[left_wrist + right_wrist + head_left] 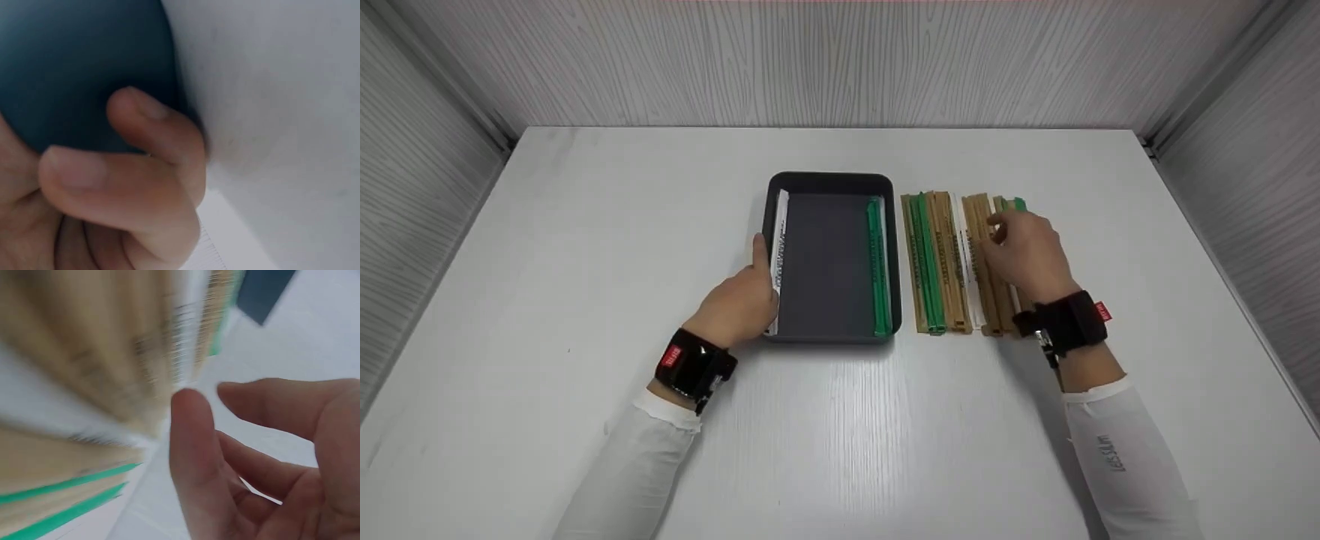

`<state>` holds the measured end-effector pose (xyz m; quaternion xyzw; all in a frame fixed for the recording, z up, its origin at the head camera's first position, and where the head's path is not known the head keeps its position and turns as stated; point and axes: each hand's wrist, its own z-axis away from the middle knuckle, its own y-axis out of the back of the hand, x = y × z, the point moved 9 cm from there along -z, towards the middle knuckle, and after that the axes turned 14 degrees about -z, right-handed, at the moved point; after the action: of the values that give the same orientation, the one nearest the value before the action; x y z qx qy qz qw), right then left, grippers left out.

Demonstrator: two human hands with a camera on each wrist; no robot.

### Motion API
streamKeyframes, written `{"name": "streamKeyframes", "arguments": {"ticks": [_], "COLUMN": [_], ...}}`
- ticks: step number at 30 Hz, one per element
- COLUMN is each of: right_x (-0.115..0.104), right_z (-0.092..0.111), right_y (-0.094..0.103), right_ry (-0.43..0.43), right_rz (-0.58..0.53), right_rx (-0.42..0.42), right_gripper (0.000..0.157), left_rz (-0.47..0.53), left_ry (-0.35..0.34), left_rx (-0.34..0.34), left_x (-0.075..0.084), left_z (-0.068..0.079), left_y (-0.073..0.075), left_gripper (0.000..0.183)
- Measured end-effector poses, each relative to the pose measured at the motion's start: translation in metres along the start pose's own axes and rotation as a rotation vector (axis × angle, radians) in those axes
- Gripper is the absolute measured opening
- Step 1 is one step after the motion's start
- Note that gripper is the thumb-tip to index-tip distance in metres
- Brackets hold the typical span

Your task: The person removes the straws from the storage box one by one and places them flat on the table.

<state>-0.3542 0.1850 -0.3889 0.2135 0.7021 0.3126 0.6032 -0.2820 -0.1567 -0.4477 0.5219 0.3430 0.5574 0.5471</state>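
Observation:
A dark grey rectangular tray [831,337] lies in the middle of the table. My left hand [739,304] holds its left wall, and in the left wrist view curled fingers [163,129] lie against the tray's dark outer side [84,62]. White long narrow packets [781,247] line the tray's left inside, partly behind my hand. Green packets [878,270] lie along its right inside. My right hand [1031,251] hovers over the right end of a row of brown packets [945,262], with green and white ones among them. In the right wrist view thumb and fingers stand apart, holding nothing.
The white table [825,435] has a grained panel [825,67] behind it and panels on both sides. The packet row lies just right of the tray, a narrow gap between them. Each wrist wears a black band [694,367].

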Motion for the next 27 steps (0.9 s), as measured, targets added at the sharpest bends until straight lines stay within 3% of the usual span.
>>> {"name": "streamKeyframes", "arguments": {"ticks": [7, 14, 21, 27], "right_x": [-0.074, -0.132, -0.162, -0.162], "right_z": [-0.003, -0.017, -0.030, -0.037], "right_y": [-0.019, -0.068, -0.131, -0.180], "right_ry": [0.159, 0.252, 0.262, 0.179], "right_rz": [-0.091, -0.156, -0.149, -0.113], "right_rx": [0.004, -0.105, -0.231, -0.340], "right_gripper": [0.033, 0.032, 0.032, 0.032], "left_rz": [-0.008, -0.017, -0.012, -0.008], "left_ry": [0.004, 0.010, 0.008, 0.010], "left_rx": [0.003, 0.011, 0.008, 0.013], "left_x": [-0.001, -0.002, -0.001, 0.000], "left_z": [0.000, 0.000, 0.000, 0.000], "left_y": [0.001, 0.003, 0.003, 0.000], "left_gripper": [0.078, 0.078, 0.079, 0.081]}}
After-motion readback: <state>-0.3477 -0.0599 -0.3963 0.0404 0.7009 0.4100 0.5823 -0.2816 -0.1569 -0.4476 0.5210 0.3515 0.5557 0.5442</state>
